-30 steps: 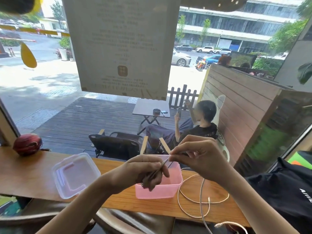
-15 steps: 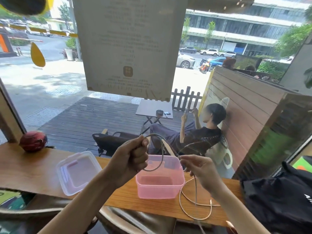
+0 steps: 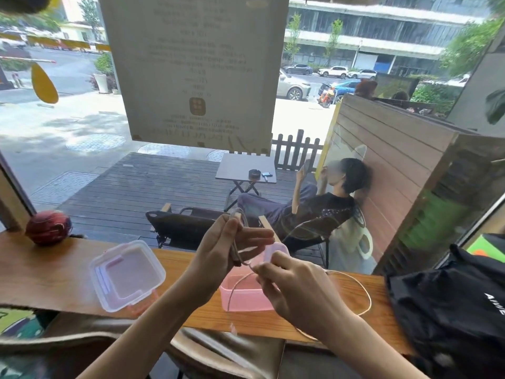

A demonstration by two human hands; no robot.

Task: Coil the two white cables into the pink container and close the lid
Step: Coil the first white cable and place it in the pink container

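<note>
The pink container [image 3: 247, 296] stands open on the wooden counter, partly hidden behind my hands. Its clear lid [image 3: 127, 274] lies upside up to the left of it. My left hand [image 3: 228, 250] is raised above the container and grips a small loop of a white cable [image 3: 358, 285]. My right hand [image 3: 289, 285] pinches the same cable just below and right of the left hand. More of the cable curves over the counter to the right of the container and hangs past the front edge. A second cable cannot be told apart.
The wooden counter [image 3: 54, 277] runs along a window. A dark red ball [image 3: 48, 227] rests at its far left. A black bag [image 3: 451, 305] sits at the right end. A brown chair seat [image 3: 226, 348] lies below the counter's front edge.
My hands have drawn closer together above the container. The left hand now holds a tighter loop, and the right hand has moved up along the cable toward it. The loose cable shifted.
</note>
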